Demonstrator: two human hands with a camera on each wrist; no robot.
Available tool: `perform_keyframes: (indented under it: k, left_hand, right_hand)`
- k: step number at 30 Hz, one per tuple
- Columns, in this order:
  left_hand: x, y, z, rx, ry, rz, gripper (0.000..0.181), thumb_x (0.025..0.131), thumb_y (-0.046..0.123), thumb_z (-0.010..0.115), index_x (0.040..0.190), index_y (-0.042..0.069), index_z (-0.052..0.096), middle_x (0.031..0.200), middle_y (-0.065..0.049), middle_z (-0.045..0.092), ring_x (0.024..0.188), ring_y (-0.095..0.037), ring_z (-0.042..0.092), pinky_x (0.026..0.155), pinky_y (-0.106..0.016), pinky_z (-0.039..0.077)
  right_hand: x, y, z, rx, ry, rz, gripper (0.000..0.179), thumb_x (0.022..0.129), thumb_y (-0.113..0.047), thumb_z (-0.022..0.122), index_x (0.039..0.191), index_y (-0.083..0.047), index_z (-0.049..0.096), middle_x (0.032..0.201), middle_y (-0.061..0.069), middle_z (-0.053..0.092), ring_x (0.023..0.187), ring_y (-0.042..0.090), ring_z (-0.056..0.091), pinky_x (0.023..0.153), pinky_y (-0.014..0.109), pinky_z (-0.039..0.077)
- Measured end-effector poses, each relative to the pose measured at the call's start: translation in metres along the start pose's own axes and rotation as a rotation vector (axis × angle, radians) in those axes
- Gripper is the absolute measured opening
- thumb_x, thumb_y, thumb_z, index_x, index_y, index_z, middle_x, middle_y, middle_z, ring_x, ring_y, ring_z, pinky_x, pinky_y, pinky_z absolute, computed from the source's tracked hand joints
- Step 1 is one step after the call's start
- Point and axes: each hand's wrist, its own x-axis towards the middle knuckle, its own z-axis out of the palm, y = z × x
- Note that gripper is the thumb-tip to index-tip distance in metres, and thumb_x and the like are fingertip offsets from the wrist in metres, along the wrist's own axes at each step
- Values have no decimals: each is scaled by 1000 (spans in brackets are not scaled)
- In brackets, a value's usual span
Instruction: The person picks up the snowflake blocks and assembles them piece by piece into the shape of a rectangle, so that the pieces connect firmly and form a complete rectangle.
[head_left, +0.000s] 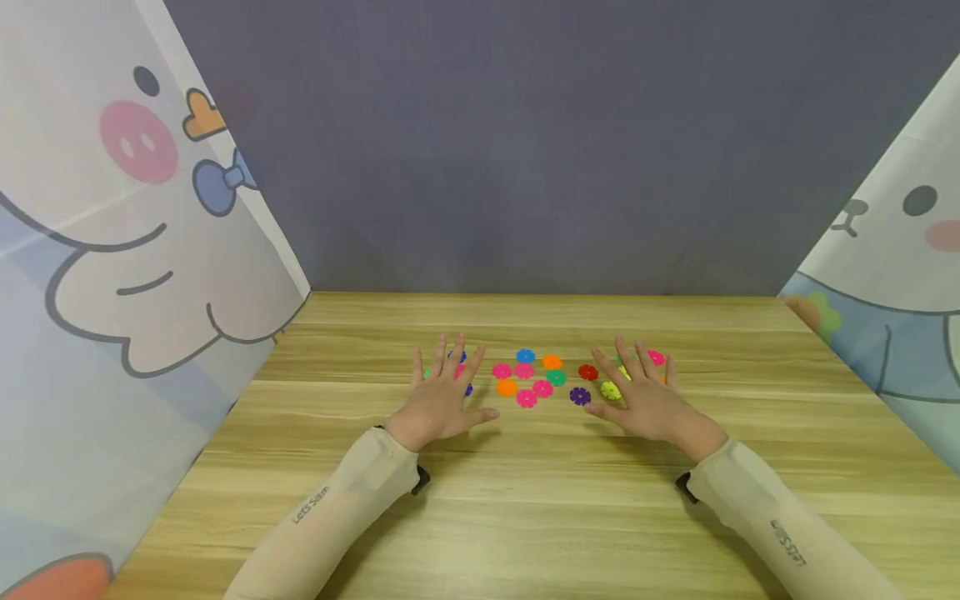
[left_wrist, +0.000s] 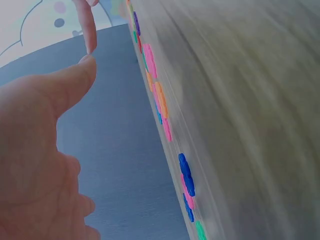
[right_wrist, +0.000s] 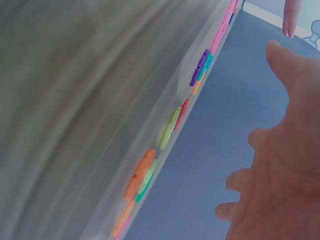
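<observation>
Several flat, notched plastic discs lie across the middle of the table, among them a blue disc [head_left: 526, 357], a dark purple disc [head_left: 580, 397], a red disc [head_left: 588, 372] and a pink disc [head_left: 527, 399]. My left hand [head_left: 438, 404] hovers palm down over the left end of the group, fingers spread, partly hiding blue, pink and green discs. Over the right end, my right hand [head_left: 648, 406] is spread likewise, covering parts of yellow, green and orange discs. Both wrist views show a gap between the palms and the discs. Neither hand holds anything.
The wood-grain table [head_left: 510, 517] runs back to a dark grey panel [head_left: 555, 150]. Cartoon-printed sheets stand at both sides, a left sheet [head_left: 247, 283] and a right sheet [head_left: 892, 275]. Light sleeves cover both forearms, with dark bands at the wrists.
</observation>
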Motion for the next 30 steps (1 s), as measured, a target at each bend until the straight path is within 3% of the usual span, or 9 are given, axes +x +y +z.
perform_keyframes:
  k: [13,18,24,30]
  left_hand:
    - [-6,-12,-5,-29,11,-13,99,91,67,56,162,22,4,163,-10,-17,148,-38,-16,112,-67,-14]
    - [-7,-20,-4,4,16,-18,99,92,68,54,162,21,1,163,-11,-18,148,-39,-14,112,-68,-13]
    - [-11,-31,-3,-30,51,-22,101,92,61,60,162,16,2,165,-15,-8,149,-41,-8,113,-69,-8]
    - [-14,-46,0,-93,141,-13,102,90,51,69,161,11,7,163,-22,9,149,-44,3,112,-71,0]
  right_hand:
    - [4,-3,1,-32,16,-5,88,96,-62,53,162,-21,12,164,19,-9,146,50,-6,105,77,-11]
    - [8,-8,2,-8,33,-30,89,94,-63,54,161,-19,17,164,20,-5,146,50,-4,105,78,-9]
    - [18,-20,3,-8,24,-76,88,95,-59,57,160,-13,20,164,23,0,146,51,0,106,77,-7]
    - [30,-35,9,10,33,-126,87,95,-56,60,159,-11,24,162,25,10,146,50,10,107,77,-1]
